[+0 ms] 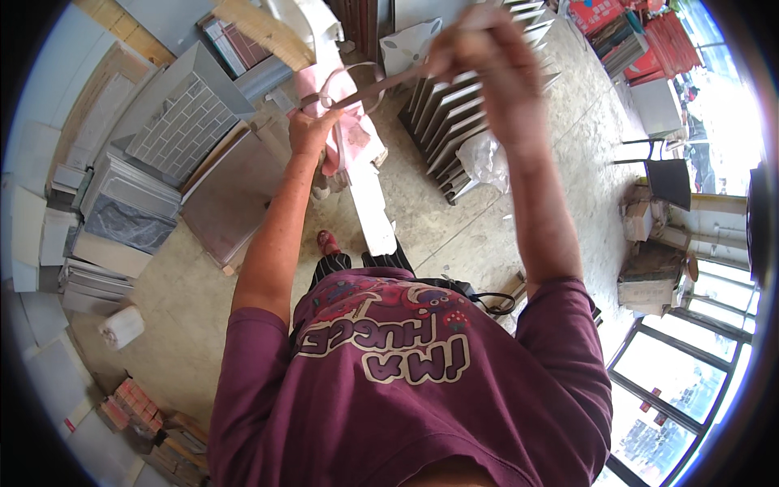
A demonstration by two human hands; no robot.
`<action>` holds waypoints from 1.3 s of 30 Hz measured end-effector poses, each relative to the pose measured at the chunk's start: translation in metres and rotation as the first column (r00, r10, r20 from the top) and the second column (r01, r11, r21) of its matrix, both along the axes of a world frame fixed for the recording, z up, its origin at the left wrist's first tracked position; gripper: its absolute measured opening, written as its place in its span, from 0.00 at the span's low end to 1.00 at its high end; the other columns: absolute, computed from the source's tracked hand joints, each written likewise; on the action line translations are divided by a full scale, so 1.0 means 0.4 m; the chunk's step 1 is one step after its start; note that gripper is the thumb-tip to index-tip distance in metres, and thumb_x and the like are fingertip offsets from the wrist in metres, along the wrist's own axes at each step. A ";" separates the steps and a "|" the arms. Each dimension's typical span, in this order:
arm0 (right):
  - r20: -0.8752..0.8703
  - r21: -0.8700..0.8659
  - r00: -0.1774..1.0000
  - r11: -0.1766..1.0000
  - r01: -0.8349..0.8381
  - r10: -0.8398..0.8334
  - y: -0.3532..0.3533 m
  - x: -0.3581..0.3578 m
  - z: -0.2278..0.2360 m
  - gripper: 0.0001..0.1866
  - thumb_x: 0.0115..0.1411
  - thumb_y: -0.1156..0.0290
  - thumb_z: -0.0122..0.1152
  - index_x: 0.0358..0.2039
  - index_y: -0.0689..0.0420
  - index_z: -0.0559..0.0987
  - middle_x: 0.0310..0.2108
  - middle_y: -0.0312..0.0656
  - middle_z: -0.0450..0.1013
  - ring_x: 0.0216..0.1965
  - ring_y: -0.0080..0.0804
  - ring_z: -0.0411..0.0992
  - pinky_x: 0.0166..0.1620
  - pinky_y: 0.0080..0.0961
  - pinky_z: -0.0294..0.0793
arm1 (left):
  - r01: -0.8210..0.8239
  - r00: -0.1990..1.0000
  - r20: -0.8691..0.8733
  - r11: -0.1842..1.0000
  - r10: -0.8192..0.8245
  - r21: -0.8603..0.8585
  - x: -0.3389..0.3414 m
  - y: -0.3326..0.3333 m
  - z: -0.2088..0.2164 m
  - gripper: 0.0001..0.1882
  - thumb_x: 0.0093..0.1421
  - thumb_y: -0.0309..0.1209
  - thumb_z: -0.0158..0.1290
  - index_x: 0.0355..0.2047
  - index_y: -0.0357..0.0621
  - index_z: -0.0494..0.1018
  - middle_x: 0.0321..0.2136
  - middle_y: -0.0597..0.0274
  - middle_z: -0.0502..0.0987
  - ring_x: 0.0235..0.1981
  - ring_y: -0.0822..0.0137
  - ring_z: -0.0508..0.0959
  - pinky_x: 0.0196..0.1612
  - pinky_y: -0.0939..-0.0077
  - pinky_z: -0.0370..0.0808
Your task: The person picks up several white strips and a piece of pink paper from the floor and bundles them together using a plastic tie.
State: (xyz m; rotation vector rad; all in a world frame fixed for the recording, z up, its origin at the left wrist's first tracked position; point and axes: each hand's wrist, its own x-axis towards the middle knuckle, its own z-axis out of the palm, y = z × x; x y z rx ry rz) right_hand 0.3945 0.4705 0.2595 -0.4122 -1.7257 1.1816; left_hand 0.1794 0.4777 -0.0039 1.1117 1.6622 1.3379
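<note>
showing a brown strap (381,86), gripped in the left hand (311,132) against pink cloth (359,128) and again in the raised, blurred right hand (483,55); could slip loose if tugged too hard or pinched too lightly

from my remote post i'm watching a stained concrete floor (458,243) carrying a slotted rack (415,134). left of the rack, a brown panel (231,195) and a white container (122,327) are resting; to its right, a dark chair (669,183) is standing.
</note>
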 end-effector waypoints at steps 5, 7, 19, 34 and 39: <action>-0.264 0.093 0.945 0.970 0.224 -0.193 -0.059 0.202 0.199 0.12 0.63 0.66 0.48 0.40 0.60 0.72 0.25 0.35 0.70 0.26 0.21 0.62 0.29 0.21 0.59 | -0.101 0.995 -0.004 0.995 0.101 -0.018 -0.050 -0.005 -0.039 0.22 0.40 0.42 0.65 0.29 0.38 0.77 0.27 0.56 0.79 0.29 0.66 0.78 0.34 0.72 0.72; -0.228 0.128 0.972 0.988 0.088 -0.057 -0.074 0.263 0.219 0.14 0.61 0.66 0.51 0.43 0.60 0.72 0.23 0.31 0.63 0.25 0.20 0.54 0.29 0.22 0.52 | -0.102 0.992 -0.078 0.993 0.098 -0.052 -0.057 -0.006 -0.024 0.22 0.39 0.43 0.65 0.29 0.39 0.77 0.28 0.55 0.79 0.30 0.64 0.79 0.35 0.71 0.72; -0.354 0.047 0.882 0.936 0.350 -0.312 -0.139 0.326 0.198 0.06 0.58 0.69 0.55 0.29 0.57 0.70 0.21 0.31 0.64 0.25 0.19 0.57 0.30 0.17 0.56 | -0.045 0.929 0.371 0.997 0.016 0.070 -0.072 0.002 0.005 0.18 0.41 0.30 0.67 0.32 0.35 0.76 0.30 0.64 0.78 0.29 0.73 0.75 0.35 0.78 0.72; 0.009 -0.910 0.076 0.023 0.413 -0.997 0.108 0.743 -0.632 0.07 0.63 0.76 0.44 0.33 0.67 0.67 0.27 0.48 0.71 0.24 0.34 0.72 0.35 0.38 0.81 | 0.234 0.732 0.679 0.958 -0.059 -0.169 -0.064 -0.042 0.143 0.24 0.41 0.33 0.68 0.39 0.38 0.74 0.34 0.61 0.77 0.36 0.68 0.75 0.39 0.73 0.72; 0.173 -0.751 0.154 -0.030 0.659 -0.973 0.080 0.609 -0.655 0.07 0.61 0.76 0.46 0.36 0.67 0.67 0.27 0.49 0.71 0.24 0.34 0.72 0.29 0.34 0.81 | 0.251 0.705 0.706 0.954 -0.063 -0.166 -0.103 -0.053 0.123 0.29 0.41 0.36 0.67 0.43 0.39 0.71 0.37 0.59 0.75 0.38 0.67 0.74 0.39 0.72 0.72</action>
